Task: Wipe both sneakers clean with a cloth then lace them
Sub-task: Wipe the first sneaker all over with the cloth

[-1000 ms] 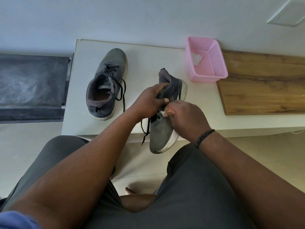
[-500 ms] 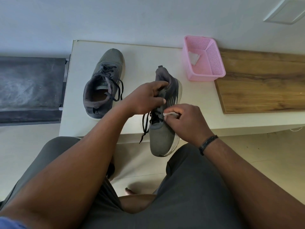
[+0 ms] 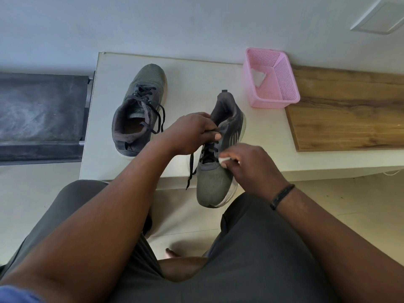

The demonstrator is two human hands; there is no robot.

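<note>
My forearms are bare from the elbow down to each hand. On my right wrist sits a thin black band (image 3: 282, 196), braided or corded by the look of it, snug against the wrist just behind my right hand (image 3: 251, 167). My left hand (image 3: 190, 133) and its wrist carry nothing. At the lower left corner a bit of blue sleeve (image 3: 15, 295) shows at my upper arm. I wear dark grey shorts (image 3: 262, 254), plain cloth, covering both thighs. Between my knees a bare foot (image 3: 172, 253) shows on the floor.
</note>
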